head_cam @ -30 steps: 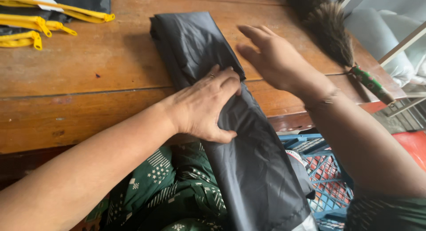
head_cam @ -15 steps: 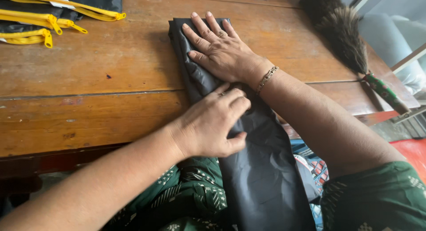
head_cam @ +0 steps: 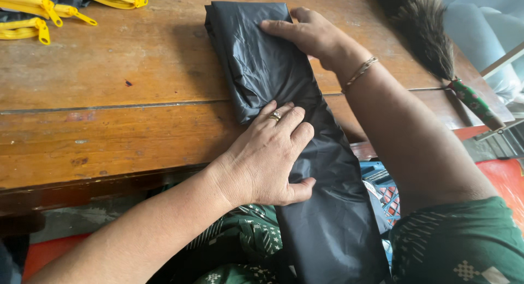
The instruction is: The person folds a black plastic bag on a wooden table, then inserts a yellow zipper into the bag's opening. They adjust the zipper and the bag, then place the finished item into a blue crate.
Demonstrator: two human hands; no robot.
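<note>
Black plastic sheeting (head_cam: 284, 98), glossy and crinkled, folded into a long narrow strip; runs from the top centre of the frame down across the table edge and off the lower centre, over the person's lap.

Wooden table (head_cam: 109, 115), worn brown planks, fills the left and centre of the frame; a seam between boards crosses it horizontally at mid-height.

Left hand (head_cam: 270, 158), centre of frame: laid flat, palm down, on the strip just where it passes the table edge; fingers extended and close together, thumb pressed along the strip's lower part. It grips nothing, only presses. A ring shows on one finger.

Right hand (head_cam: 308, 36), upper centre: flat on the upper part of the strip, fingers stretched leftward across it, not curled around anything. A thin bracelet sits at the wrist.

Yellow zippers (head_cam: 43, 16) on dark fabric, upper left corner, well apart from the hands.

Feather duster (head_cam: 426, 33), dark brownish plumes, upper right; its green patterned handle points toward the right edge.

Green patterned garment (head_cam: 240, 246), lower centre and lower right.

No package, label or sign can be made out.

Change from half a second ago: the right hand has shifted toward the strip's right edge, fingers now pointing left rather than up; the left hand stays flat at the table edge.
</note>
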